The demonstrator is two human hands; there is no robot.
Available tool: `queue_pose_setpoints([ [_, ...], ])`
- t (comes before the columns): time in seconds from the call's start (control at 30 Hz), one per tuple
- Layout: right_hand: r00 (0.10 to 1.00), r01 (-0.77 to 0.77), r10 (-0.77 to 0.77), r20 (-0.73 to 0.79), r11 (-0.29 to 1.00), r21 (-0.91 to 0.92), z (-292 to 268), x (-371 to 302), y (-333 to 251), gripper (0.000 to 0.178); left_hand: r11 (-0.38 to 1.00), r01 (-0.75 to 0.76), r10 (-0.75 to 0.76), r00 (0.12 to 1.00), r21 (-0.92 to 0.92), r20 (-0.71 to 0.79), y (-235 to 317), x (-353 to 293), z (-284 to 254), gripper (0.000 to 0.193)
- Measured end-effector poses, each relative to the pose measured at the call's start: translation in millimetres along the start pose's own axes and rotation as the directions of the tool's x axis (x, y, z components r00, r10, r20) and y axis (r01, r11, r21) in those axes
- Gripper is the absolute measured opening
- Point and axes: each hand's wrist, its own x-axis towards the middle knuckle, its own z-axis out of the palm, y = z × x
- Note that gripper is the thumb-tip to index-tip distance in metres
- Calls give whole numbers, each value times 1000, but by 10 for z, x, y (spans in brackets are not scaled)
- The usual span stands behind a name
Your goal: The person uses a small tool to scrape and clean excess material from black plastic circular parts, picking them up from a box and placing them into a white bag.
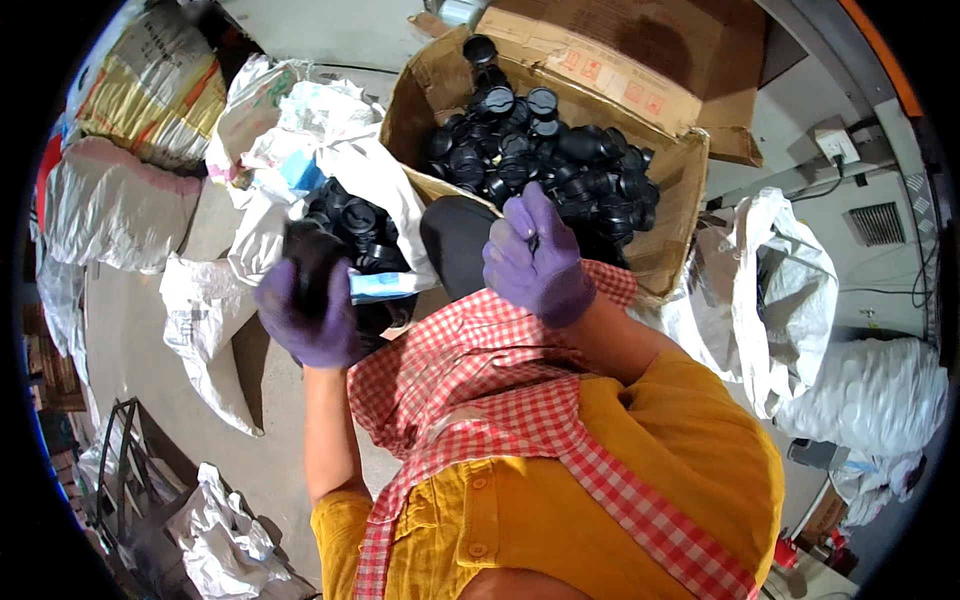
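Observation:
My left hand (308, 318), in a purple glove, is closed round a dark black plastic piece (316, 262) whose outline is smeared by motion. It is over the near side of an open white woven sack (395, 190) that holds several round black plastic parts (360, 215). My right hand (540, 262), also gloved in purple, is curled with fingers pressed together in front of my lap; what it holds, if anything, is hidden. Just beyond it stands an open cardboard box (682, 205), with a heap of similar round black parts (515, 150) inside.
Another open white sack (785, 290) stands to the right, beside a bundle in clear plastic (865, 395). Full sacks (115, 205) lean at the left. A crumpled white sack (225, 540) and a black metal frame (120, 450) lie on the floor at lower left.

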Motion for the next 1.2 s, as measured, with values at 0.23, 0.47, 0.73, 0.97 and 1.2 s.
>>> queue_pose_setpoints([
  [0.23, 531, -2, -838, 121, -144, -990, -169, -729, -1194, 36, 700, 299, -667, 597, 649, 446, -978, -316, 410, 73],
  [0.47, 315, -521, -886, 340, -461, -718, -1030, -2620, -2625, 20, 390, 921, -713, 294, 11, 636, -1834, -806, 600, 55],
  [0.73, 437, -740, -857, 272, -515, -433, -255, -2031, -2379, 23, 598, 686, -680, 161, 414, 715, -1391, -647, 477, 51],
  [0.97, 801, -311, -568, -190, -124, -942, -949, -172, -1272, 27, 648, 593, -654, 111, 479, 748, -1346, -755, 537, 48],
  [1.2, 594, -693, -646, -479, -110, -712, -2933, 657, -1252, 60, 630, 472, -709, 24, 617, 705, -1218, -547, 560, 46],
])
